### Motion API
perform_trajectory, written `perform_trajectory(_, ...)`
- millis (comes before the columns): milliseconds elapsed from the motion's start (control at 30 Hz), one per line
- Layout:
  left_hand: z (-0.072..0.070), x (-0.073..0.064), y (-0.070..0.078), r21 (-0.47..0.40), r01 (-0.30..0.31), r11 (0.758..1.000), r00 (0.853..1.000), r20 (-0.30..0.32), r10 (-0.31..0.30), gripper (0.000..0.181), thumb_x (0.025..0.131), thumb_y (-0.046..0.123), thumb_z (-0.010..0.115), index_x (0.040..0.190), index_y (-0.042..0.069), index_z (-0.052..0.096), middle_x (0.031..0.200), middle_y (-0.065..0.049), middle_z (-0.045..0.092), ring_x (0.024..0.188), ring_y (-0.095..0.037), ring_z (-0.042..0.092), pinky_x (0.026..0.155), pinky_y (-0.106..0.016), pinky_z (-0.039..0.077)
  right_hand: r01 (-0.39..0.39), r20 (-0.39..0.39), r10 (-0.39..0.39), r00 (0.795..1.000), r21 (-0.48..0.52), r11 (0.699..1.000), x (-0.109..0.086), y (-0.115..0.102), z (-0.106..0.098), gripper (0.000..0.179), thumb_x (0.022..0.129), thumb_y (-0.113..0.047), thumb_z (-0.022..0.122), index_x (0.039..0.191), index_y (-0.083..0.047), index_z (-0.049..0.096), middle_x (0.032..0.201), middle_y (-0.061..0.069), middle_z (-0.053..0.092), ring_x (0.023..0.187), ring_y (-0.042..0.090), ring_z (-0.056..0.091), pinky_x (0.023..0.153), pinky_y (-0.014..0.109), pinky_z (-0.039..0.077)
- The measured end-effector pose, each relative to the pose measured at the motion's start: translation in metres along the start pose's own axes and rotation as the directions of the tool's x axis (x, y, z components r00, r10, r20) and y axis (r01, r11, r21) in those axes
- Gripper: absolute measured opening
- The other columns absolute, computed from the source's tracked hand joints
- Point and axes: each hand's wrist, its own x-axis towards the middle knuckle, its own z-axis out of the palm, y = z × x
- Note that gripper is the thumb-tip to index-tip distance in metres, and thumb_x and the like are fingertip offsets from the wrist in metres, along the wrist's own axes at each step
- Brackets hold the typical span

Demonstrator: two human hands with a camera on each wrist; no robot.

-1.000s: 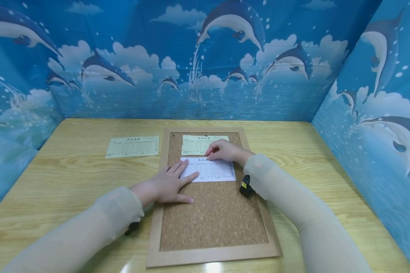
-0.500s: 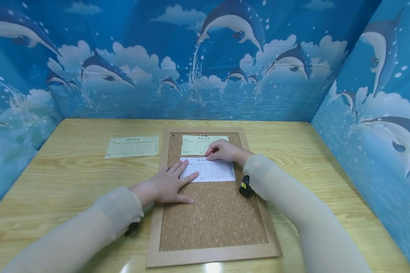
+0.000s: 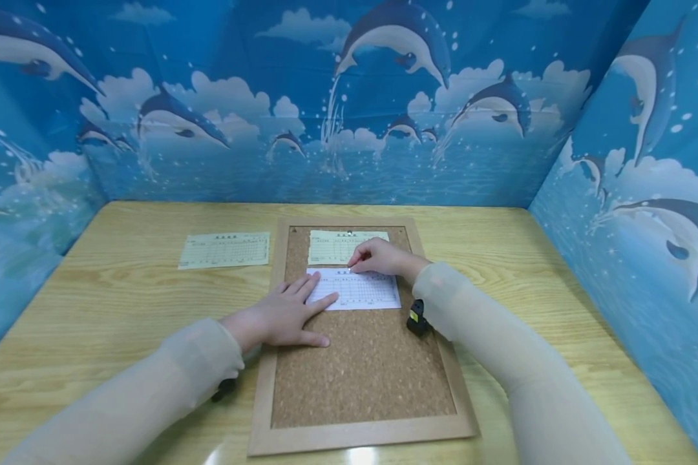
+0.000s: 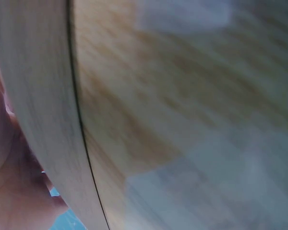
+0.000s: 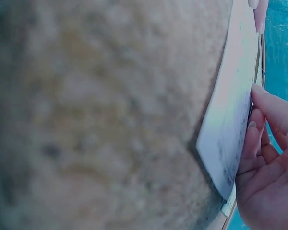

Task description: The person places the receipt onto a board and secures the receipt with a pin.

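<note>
A white printed form (image 3: 360,290) lies on the framed corkboard (image 3: 360,368), just below a pale green form (image 3: 334,247). My left hand (image 3: 291,316) rests with spread fingers over the board's left side, its fingertips on the white form's left part. At the white form's top edge my right hand (image 3: 380,256) pinches a small shiny thumbtack (image 3: 349,269) between thumb and fingers. Another thumbtack (image 3: 349,232) sits at the green form's top edge. In the right wrist view, the right hand (image 5: 273,153) is at the form's far edge, the paper's near corner slightly raised.
A second pale green form (image 3: 225,250) lies on the wooden table (image 3: 122,310), left of the board. Blue dolphin-print cloth (image 3: 256,161) stands behind the table and along its sides. The left wrist view shows mostly the board's wooden frame (image 4: 36,86) and blurred table.
</note>
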Motion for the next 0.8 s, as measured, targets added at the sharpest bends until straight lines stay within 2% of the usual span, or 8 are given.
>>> perform_trajectory(433, -0.0010, -0.0013, 0.0001, 0.003, -0.007, 1.000, 1.000, -0.006, 0.007, 0.084, 0.082, 0.074, 0.038, 0.150, 0.031, 0.013, 0.154, -0.018, -0.006, 0.140, -0.033, -0.003, 0.107, -0.057, 0.011, 0.004, 0.010, -0.003, 1.000, -0.015, 1.000, 0.0012, -0.0004, -0.0015, 0.012, 0.091, -0.014, 0.062, 0.092, -0.007, 0.071, 0.089, 0.003, 0.066, 0.076, 0.013, 0.056, 0.070, 0.026, 0.045)
perform_trajectory(800, -0.0003, -0.0010, 0.0006, 0.001, -0.001, 1.000, 1.000, -0.001, 0.001, 0.084, 0.082, 0.074, 0.038, 0.150, 0.032, 0.013, 0.154, -0.017, -0.006, 0.140, -0.033, -0.003, 0.108, -0.056, 0.011, -0.064, 0.003, 0.064, 0.998, -0.044, 0.997, 0.0034, -0.0017, 0.0000, 0.012, 0.092, -0.017, 0.061, 0.093, -0.008, 0.069, 0.089, 0.002, 0.065, 0.074, 0.013, 0.054, 0.067, 0.026, 0.045)
